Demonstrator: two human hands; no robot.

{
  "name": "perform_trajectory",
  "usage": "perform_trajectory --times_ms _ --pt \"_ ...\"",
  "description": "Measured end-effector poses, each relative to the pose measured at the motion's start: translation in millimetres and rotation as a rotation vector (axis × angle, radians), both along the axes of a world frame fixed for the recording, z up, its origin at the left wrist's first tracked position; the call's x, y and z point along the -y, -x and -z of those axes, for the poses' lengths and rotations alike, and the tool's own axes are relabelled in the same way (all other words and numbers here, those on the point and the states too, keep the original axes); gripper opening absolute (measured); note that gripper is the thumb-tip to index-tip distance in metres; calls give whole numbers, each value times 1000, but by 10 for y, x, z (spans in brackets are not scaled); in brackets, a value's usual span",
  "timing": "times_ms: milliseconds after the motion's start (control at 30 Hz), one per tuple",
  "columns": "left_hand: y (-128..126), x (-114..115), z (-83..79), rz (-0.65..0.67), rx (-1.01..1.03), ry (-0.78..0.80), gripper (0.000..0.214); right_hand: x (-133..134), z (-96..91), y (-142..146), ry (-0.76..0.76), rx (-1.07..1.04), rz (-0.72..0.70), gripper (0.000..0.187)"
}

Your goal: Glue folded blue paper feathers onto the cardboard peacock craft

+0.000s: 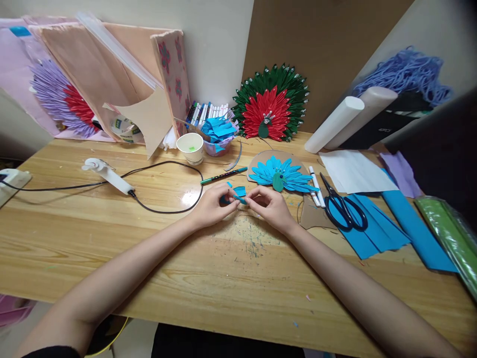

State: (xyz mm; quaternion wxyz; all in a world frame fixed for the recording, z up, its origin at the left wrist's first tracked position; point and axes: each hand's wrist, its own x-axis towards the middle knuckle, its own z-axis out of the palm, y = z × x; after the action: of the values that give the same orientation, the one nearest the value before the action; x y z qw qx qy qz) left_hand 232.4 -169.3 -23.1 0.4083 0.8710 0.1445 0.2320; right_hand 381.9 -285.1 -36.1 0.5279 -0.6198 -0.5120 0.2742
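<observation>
My left hand point(212, 205) and my right hand point(269, 205) meet over the middle of the wooden table point(112, 248). Both pinch a small blue foam piece point(238, 197) between their fingertips, just above the tabletop. Another small blue scrap point(240, 190) lies right behind the fingers. Beyond my right hand sits a blue petal peacock point(279, 175) on a brown cardboard base. A green pencil point(223, 175) lies just behind my left hand.
Black scissors point(343, 206) rest on blue foam sheets point(376, 231) at right, beside white markers point(316, 186). A glue gun point(108, 175) with a black cord lies at left. A paper cup point(190, 147), a bowl of blue pieces point(218, 134) and a red-green peacock point(269, 103) stand behind.
</observation>
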Motion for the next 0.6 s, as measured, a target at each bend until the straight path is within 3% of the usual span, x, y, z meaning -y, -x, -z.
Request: perform_trajectory --times_ms 267,600 --pt "7 13 -11 39 -16 -66 14 12 -61 25 -60 294 -24 10" --pt "-1 5 14 73 -39 -138 9 10 -47 19 -21 237 -9 9"
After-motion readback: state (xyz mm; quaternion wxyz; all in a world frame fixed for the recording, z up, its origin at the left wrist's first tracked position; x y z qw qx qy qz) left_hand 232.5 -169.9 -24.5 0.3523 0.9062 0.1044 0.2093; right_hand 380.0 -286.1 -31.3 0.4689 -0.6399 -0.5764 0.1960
